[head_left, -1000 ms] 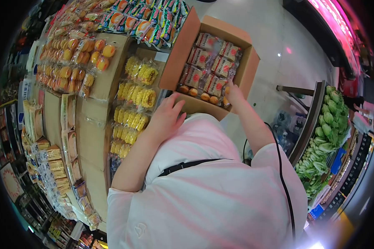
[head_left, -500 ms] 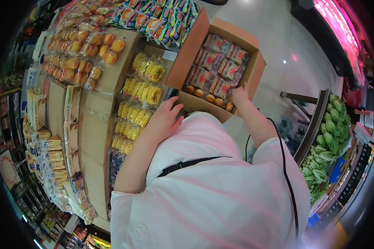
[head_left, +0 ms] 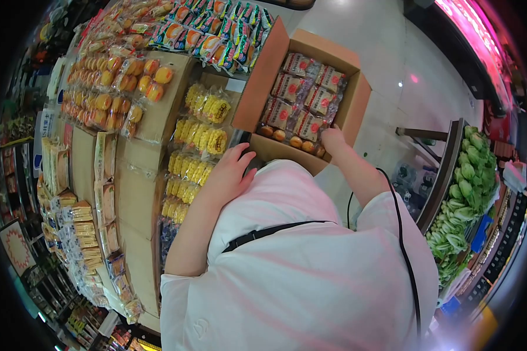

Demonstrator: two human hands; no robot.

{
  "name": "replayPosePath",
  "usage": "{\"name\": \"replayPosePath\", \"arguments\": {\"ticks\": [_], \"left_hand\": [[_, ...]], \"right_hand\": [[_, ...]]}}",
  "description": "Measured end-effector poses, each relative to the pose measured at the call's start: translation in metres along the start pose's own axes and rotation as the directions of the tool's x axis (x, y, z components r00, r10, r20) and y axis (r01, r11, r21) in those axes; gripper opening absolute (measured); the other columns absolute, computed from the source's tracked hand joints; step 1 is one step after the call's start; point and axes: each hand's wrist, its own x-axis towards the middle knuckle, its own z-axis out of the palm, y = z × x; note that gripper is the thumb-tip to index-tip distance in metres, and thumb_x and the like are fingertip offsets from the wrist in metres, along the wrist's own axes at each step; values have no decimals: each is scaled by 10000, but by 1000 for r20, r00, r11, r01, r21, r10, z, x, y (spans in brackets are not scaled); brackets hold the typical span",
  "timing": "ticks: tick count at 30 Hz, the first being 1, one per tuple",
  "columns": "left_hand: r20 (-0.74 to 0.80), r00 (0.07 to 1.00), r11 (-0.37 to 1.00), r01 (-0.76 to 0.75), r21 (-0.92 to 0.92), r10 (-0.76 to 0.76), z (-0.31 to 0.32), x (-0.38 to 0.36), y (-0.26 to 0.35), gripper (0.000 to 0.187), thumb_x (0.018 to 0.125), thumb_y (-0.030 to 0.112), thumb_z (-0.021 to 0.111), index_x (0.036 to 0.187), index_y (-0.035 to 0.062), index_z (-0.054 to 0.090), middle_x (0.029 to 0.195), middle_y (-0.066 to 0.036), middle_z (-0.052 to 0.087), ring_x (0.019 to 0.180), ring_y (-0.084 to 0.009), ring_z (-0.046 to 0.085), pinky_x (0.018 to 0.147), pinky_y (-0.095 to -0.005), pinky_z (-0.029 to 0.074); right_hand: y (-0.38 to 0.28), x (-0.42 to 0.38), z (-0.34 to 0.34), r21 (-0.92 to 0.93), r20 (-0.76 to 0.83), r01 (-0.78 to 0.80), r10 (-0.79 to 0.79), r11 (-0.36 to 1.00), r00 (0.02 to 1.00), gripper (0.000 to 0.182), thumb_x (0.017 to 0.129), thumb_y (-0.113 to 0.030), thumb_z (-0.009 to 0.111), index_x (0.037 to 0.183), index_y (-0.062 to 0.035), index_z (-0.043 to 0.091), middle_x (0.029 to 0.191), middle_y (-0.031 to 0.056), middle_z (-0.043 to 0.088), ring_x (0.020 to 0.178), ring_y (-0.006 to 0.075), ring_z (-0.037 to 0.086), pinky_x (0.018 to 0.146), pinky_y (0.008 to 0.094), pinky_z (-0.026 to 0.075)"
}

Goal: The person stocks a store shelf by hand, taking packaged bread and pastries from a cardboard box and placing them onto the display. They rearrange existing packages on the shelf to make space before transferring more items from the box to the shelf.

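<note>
An open cardboard box (head_left: 357, 96) holds several clear packs of small round buns (head_left: 287, 86) with printed cream-and-red labels, laid in two columns. Over the near right corner of the box is my right hand (head_left: 334, 140), its fingers curled in beside the nearest pack; what they grip is hidden. My left hand (head_left: 234, 175) hovers near the box's near left corner with its fingers apart and holds nothing. Beside it, yellow packaged snacks (head_left: 200, 136) lie in rows on the display.
On the left, a stepped cardboard-covered display (head_left: 137, 205) carries bagged round cakes (head_left: 105, 105) and packaged sliced bread (head_left: 85, 228). Green-and-white snack packs (head_left: 211, 35) lie at the back. To the right stands a rack of leafy greens (head_left: 468, 175). A black cable (head_left: 401, 245) runs along my right side.
My right hand has shifted slightly left and down, and its raised finger has curled in. The left hand has stayed almost in place. The view has moved a little.
</note>
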Motion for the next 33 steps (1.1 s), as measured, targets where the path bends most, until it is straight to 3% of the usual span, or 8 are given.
{"name": "replayPosePath", "arguments": {"ticks": [8, 11, 14, 20, 25, 26, 31, 33], "left_hand": [[16, 1000, 1000, -17, 10, 17, 4, 6, 1, 408, 857, 174, 663, 1221, 13, 575, 1356, -193, 487, 1241, -372, 484, 1036, -419, 424], [-1, 1000, 1000, -7, 3, 7, 4, 5, -3, 411, 856, 173, 663, 1222, 11, 571, 1353, -192, 488, 1238, -373, 486, 1036, -418, 422], [-21, 999, 1000, 24, 0, -24, 7, -1, -7, 409, 859, 172, 659, 1223, 10, 568, 1344, -192, 494, 1238, -373, 485, 1035, -415, 420], [-15, 999, 998, 43, -38, -44, 6, -6, -4, 387, 872, 172, 642, 1211, 1, 568, 1287, -188, 528, 1192, -369, 520, 1003, -407, 441], [-14, 998, 995, 59, -78, -61, 4, -13, -2, 372, 877, 170, 638, 1202, 4, 568, 1193, -191, 583, 1118, -371, 559, 951, -413, 463], [-20, 998, 995, 61, -79, -62, 6, -17, -4, 371, 879, 174, 636, 1203, 5, 567, 1177, -192, 593, 1109, -371, 563, 944, -414, 465], [-24, 991, 990, 132, -56, -134, 6, -39, -2, 368, 893, 200, 622, 1203, 10, 570, 1151, -194, 611, 1085, -370, 578, 921, -415, 478], [-48, 988, 988, 146, -43, -148, 13, -54, -10, 368, 899, 211, 618, 1206, 13, 573, 1157, -194, 612, 1075, -367, 586, 913, -416, 481]], "right_hand": [[19, 23, -15, -49, 70, -19, 23, 999, 997, 249, 843, -153, 555, 999, -97, 742, 1009, 121, 721, 1016, 259, 674, 1142, 494, 243], [27, 26, -22, 18, -31, -5, 6, 1000, 999, 224, 821, -202, 591, 944, -85, 738, 964, 135, 716, 976, 280, 674, 1063, 452, 390], [48, 33, -82, 428, 116, -45, -6, 903, 993, 309, 829, -302, 630, 1016, -68, 708, 960, 147, 712, 963, 288, 673, 940, 417, 480], [63, 17, -153, 744, -113, -31, 171, 668, 979, 339, 916, -322, 585, 1107, -48, 640, 949, 149, 705, 939, 288, 668, 847, 378, 504], [-26, 40, -129, 452, -131, 168, -121, 876, 984, 329, 914, -332, 568, 1088, -68, 663, 1001, 161, 688, 945, 301, 660, 856, 406, 512], [-54, 16, -147, 576, 3, 194, -239, 794, 971, 337, 905, -341, 563, 1087, -77, 668, 1030, 189, 674, 956, 344, 651, 858, 437, 513], [-169, 20, -38, 478, -165, 697, -724, 535, 669, 321, 893, -367, 557, 933, -76, 687, 932, 177, 684, 893, 344, 655, 788, 449, 502], [-173, 6, -42, 534, -108, 621, -683, 573, 723, 324, 889, -378, 555, 944, -87, 688, 931, 164, 686, 892, 338, 655, 791, 443, 500]]}}
